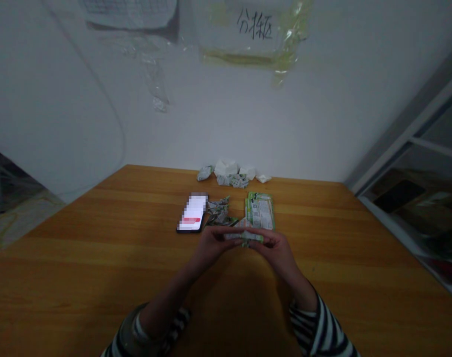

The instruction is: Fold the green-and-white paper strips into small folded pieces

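While a green packet (pixel 244 237) is grasped by the left hand (pixel 211 245) and right hand (pixel 274 250), a flat packet stack (pixel 259 210) is left on the table (pixel 99 258) and crumpled pieces (pixel 226 173) are piled at its far edge.

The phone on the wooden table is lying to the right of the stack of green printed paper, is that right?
Not quite: the phone lies to the left of the stack of green printed paper, not to the right, as the head view shows. It is on the wooden table, as you said.
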The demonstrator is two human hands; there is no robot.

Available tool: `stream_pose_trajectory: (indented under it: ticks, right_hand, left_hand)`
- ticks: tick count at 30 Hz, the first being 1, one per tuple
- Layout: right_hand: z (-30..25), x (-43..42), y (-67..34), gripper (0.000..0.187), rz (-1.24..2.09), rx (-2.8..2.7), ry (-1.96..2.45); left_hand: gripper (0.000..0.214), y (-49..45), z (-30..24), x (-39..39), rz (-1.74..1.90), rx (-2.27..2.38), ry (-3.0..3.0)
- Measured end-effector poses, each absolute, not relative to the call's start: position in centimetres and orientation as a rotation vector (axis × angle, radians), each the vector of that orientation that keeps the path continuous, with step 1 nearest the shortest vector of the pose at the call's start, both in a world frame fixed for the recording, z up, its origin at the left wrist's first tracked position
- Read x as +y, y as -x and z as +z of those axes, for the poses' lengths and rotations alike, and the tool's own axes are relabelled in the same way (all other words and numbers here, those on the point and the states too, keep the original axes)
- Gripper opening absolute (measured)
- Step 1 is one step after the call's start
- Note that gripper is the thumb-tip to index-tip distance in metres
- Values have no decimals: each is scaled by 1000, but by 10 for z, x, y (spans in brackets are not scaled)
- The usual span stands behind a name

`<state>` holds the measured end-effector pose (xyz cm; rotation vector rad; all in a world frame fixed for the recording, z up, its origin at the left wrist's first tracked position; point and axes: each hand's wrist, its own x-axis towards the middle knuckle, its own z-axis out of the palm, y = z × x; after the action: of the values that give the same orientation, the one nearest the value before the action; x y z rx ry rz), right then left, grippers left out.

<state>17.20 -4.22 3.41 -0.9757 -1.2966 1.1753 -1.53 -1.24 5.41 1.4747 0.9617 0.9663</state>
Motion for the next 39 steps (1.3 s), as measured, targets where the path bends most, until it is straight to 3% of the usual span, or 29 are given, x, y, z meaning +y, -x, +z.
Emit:
stream_pose_trajectory:
  ticks: [5, 14, 19, 23, 25, 27, 31, 39]
  right_hand:
    - [33, -43, -175, 35, 1141, -1363, 1025]
    - [31, -47, -175, 15, 357, -1772, 1285]
    - [39, -48, -172, 3, 548, -1757, 1237]
    - [37, -45, -168, 27, 834, -1416, 1196]
    - [33, -43, -164, 27, 903, -1292, 1164]
    - [27, -41, -160, 17, 921, -1252, 1161]
    - [17, -39, -155, 27, 879, -1260, 1191]
    - [15, -35, -164, 19, 788, -1239, 1132]
  left_hand:
    - [40, 18, 51, -9, 914, 918, -1415]
    - [19, 14, 32, -12, 1042, 1095, -2080]
    - [24, 14, 42, -21, 719, 888, -2127]
    - [31, 5, 49, -28, 712, 739, -1723]
    - [38, -2, 49, -29, 749, 729, -1514]
    - [43, -7, 45, -29, 846, 819, -1385]
    - [43, -11, 36, -27, 1032, 999, -1239]
    - [47, -7, 44, -31, 823, 654, -1025]
